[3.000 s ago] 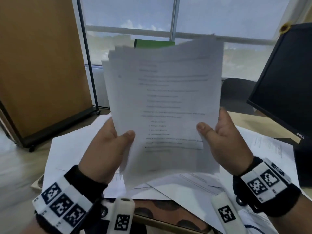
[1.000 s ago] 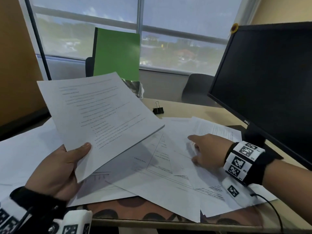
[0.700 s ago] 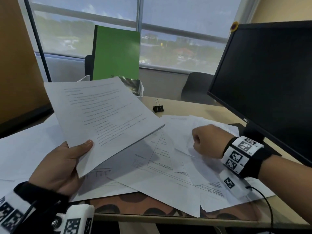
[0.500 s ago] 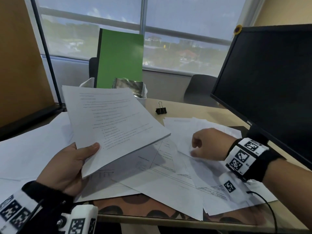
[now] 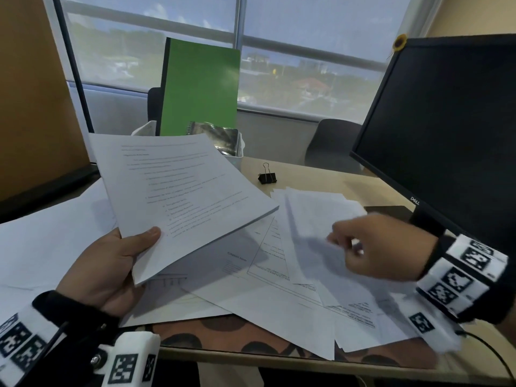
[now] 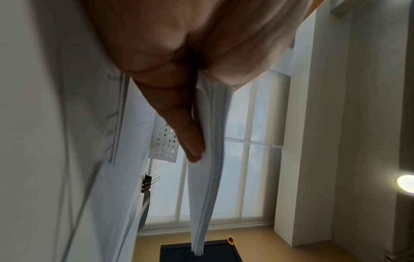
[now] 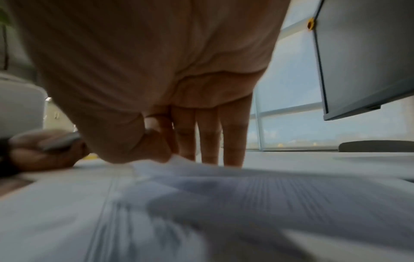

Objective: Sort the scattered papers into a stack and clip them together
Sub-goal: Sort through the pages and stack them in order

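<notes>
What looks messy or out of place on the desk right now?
The loose papers lie fanned and overlapping at odd angles, some hanging over the desk front edge. The binder clip sits unused behind them. The left hand holds a squared stack; the right hand pinches one sheet.

The desk (image 5: 321, 174) is covered at the front and left by loose sheets (image 5: 279, 297) that overlap one another. A stack of papers (image 5: 178, 196) is held above them at the left by the left hand (image 5: 109, 272). To the right, the right hand (image 5: 382, 247) meets 1 sheet (image 5: 315, 219) lying on the pile. Behind the sheets a binder clip (image 5: 267, 177) stands on bare desk. Further back left is a basket (image 5: 237, 152) with a folder (image 5: 199, 88) upright in it. The monitor (image 5: 446, 129) stands at the right.
</notes>
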Demonstrator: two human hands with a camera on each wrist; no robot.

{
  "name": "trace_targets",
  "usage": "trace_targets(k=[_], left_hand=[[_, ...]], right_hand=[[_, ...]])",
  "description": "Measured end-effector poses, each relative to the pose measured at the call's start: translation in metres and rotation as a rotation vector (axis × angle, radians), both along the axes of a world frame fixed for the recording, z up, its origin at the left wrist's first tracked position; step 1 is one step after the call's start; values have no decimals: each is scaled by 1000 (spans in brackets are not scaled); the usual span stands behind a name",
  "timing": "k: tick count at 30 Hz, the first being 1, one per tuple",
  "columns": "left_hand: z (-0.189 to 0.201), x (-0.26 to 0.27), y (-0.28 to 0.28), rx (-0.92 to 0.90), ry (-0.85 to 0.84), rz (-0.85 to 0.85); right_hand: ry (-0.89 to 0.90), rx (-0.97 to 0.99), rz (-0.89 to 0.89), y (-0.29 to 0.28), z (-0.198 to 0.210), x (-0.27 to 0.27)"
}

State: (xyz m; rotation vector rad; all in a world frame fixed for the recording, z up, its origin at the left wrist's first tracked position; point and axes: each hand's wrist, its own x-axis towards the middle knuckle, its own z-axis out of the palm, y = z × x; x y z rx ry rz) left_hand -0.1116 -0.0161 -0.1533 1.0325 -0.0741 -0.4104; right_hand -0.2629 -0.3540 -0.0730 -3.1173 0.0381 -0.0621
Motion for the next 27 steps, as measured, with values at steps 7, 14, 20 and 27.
trace_targets(k=[7,14,20,27], left_hand=[[0,2,1,10,6,-29],[3,-1,0,7,-1,-32],[3,-1,1,-1,12,-23],[1,0,1,-5,15,-32]], right_hand=[[240,-111,117,17,-24,-32],[225,-293,165,39,-28,-31],[276,-396,-3,33,-27,-15],[258,-295,105,34,-26,-28]])
